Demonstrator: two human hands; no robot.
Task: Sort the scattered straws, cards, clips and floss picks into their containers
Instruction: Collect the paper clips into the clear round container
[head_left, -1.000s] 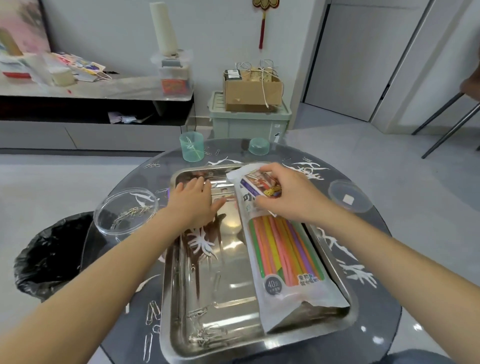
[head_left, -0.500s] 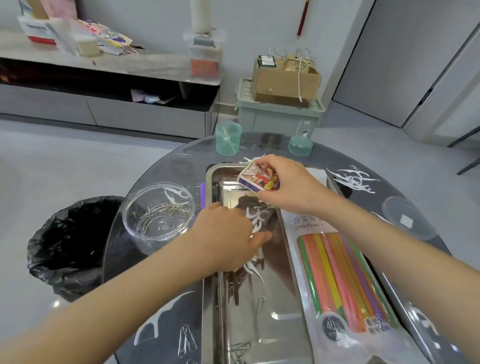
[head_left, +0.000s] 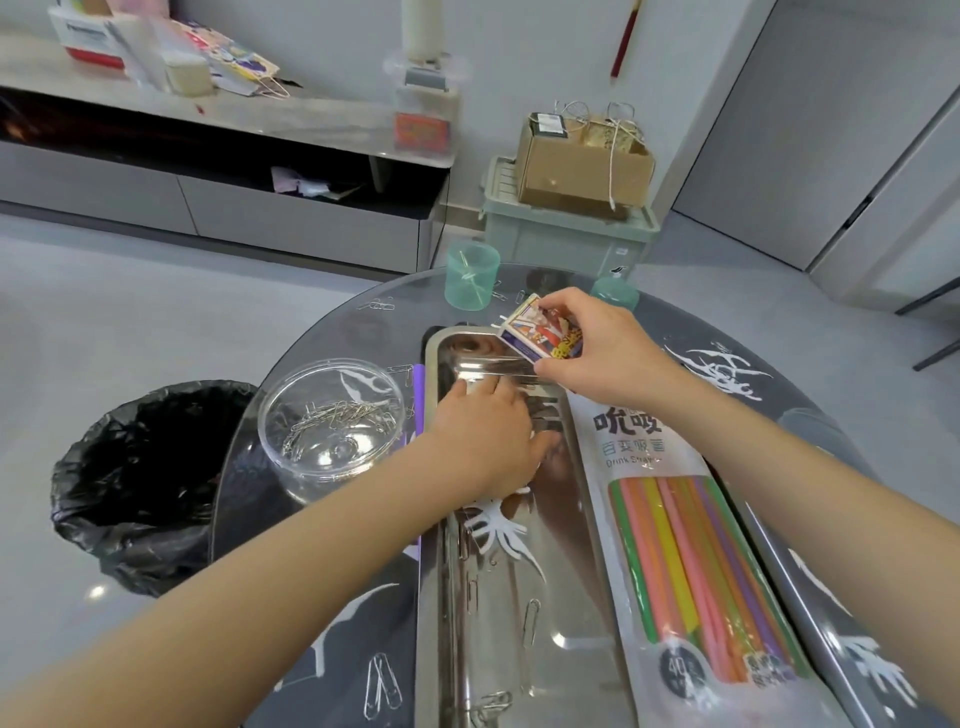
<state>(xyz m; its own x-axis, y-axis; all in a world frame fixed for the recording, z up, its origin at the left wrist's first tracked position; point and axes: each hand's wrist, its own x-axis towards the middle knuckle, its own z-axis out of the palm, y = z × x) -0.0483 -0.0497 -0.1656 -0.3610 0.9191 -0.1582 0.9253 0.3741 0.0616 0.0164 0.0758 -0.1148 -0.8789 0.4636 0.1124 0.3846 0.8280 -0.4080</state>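
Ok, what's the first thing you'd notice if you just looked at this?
Probably the bag of bright straws, lying along the right side of the shiny steel tray. Next, the right hand holding a colourful little card box above the tray's far end, while the left hand reaches into the tray. Left of the tray stands a clear round tub of paper clips.

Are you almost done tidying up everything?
Partly. Some paper clips sit in the clear tub, and straws fill their bag. The right hand holds a card pack; the left hand reaches into the metal tray. Loose clips lie in the tray and on the table.
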